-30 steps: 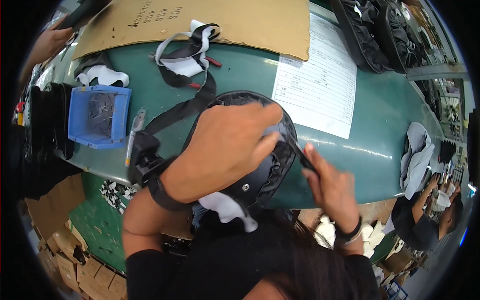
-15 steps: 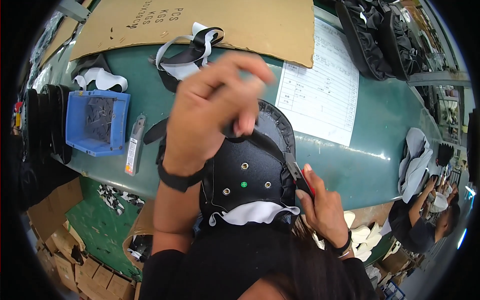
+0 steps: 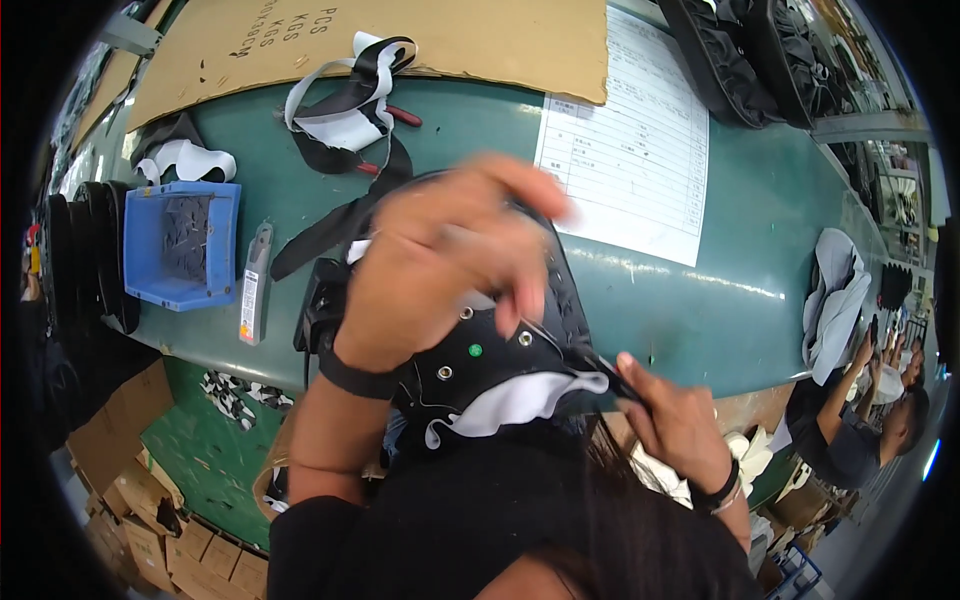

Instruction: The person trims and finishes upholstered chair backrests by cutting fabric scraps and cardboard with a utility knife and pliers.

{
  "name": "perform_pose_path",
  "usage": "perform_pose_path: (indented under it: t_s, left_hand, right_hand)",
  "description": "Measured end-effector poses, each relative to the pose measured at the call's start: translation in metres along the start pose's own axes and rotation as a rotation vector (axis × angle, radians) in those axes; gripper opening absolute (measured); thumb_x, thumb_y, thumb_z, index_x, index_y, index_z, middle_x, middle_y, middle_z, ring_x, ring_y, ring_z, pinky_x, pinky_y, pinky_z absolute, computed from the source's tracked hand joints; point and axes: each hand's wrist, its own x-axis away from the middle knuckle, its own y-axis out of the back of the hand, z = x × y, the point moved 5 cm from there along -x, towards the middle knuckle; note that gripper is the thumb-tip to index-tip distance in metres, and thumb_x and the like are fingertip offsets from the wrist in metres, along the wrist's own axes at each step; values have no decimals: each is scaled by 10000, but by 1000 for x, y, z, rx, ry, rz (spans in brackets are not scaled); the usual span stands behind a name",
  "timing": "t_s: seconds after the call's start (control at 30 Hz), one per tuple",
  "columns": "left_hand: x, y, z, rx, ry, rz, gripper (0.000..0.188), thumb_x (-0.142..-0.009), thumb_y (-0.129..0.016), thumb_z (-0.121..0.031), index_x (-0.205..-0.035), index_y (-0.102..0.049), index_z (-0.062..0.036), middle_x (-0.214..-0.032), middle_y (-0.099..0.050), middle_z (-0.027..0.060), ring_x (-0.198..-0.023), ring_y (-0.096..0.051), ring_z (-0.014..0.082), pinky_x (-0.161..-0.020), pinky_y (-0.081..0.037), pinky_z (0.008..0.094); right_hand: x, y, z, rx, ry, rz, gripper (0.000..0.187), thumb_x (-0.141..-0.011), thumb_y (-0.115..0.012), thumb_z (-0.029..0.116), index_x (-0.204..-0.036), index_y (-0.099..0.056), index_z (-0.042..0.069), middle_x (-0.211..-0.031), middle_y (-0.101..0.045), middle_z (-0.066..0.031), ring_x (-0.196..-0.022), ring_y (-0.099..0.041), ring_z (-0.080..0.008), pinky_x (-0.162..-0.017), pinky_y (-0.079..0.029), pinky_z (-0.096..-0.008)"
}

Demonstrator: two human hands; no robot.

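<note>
A green tabletop (image 3: 700, 325) carried a blue plastic bin (image 3: 181, 292). Just right of the bin lay a slim grey labelled case (image 3: 255, 290); just behind it, a black-and-white fabric scrap (image 3: 190, 160). Farther right of it were a black-and-white strap (image 3: 345, 130), brown cardboard sheet (image 3: 460, 45), printed paper form (image 3: 640, 185) and, rightmost, grey fabric pieces (image 3: 836, 300).

The head-worn left fisheye camera looked steeply down from close above the left hand (image 3: 435, 260) and right hand (image 3: 680, 420), facing out across the green surface (image 3: 710, 325).
</note>
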Motion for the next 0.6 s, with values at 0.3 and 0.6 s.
perform_pose_path:
  t_s: [0.3, 0.6]
  left_hand:
    - [16, -33, 43, -962, -209, 251, 242, -723, -715, -173, -600, -538, -64, -636, -478, 46, -688, -485, 238, -577, -379, 349]
    - [8, -11, 41, 291, 280, -41, 268, -767, -632, -55, -575, -446, -76, -675, -410, 6, -734, -483, 163, -673, -361, 284]
  right_hand:
    - [-39, 13, 0, 189, -30, 177, 582, -858, -648, 210, -1402, -442, 240, -630, -521, -89, -511, -542, -315, -470, -406, -409]
    - [-11, -6, 6, 25, -179, -38, 555, -859, -653, 225, -1383, -475, 207, -640, -535, -110, -512, -552, -325, -481, -418, -429]
